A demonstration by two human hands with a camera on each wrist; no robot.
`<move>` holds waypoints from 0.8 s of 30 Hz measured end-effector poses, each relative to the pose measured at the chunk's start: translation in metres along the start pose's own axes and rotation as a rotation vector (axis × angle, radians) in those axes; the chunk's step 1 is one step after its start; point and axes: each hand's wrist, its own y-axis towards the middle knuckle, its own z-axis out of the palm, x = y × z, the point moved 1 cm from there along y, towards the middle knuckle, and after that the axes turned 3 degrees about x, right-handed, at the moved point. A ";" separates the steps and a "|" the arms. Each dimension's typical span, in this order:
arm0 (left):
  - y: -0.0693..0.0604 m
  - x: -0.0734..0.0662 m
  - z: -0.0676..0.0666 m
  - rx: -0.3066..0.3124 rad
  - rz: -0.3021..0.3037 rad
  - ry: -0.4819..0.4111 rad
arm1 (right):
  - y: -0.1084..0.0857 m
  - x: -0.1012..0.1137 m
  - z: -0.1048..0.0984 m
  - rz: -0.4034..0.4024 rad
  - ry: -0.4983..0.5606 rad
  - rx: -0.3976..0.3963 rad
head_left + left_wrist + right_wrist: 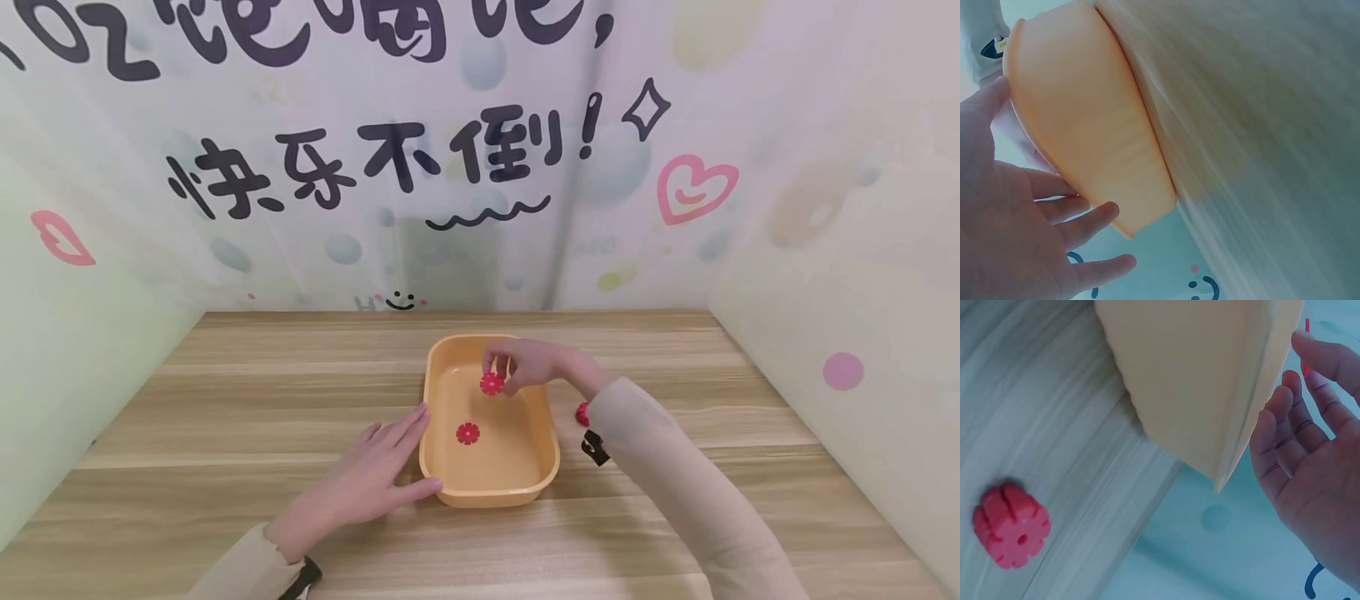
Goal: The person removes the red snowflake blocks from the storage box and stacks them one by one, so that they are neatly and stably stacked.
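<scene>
An orange-yellow plastic tray (491, 500) sits on the table. My right hand (532, 362) is over its far right part and pinches a red notched disc (492, 383) between thumb and finger; in the right wrist view that disc (1305, 367) shows edge-on. Another red notched disc (468, 433) lies flat on the tray floor. With fingers spread and fairly straight, my left hand (367, 475) touches the tray's left rim. Right of the tray stands a small stack of red discs (1013, 526), partly hidden by the right sleeve in the head view.
The wood-grain table (262, 400) runs back to a printed cloth wall (480, 267), with pale walls at both sides. A black device (595, 448) is at the right wrist, and another black device (303, 575) is at the left cuff.
</scene>
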 end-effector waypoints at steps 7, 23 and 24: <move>0.000 -0.001 -0.001 -0.002 0.007 -0.010 | -0.017 -0.011 -0.005 -0.020 -0.002 -0.044; -0.001 0.000 0.000 0.000 0.004 -0.012 | -0.058 -0.041 -0.013 -0.085 0.040 -0.129; 0.000 0.000 0.000 0.000 0.005 -0.014 | -0.060 -0.045 -0.013 -0.084 0.037 -0.135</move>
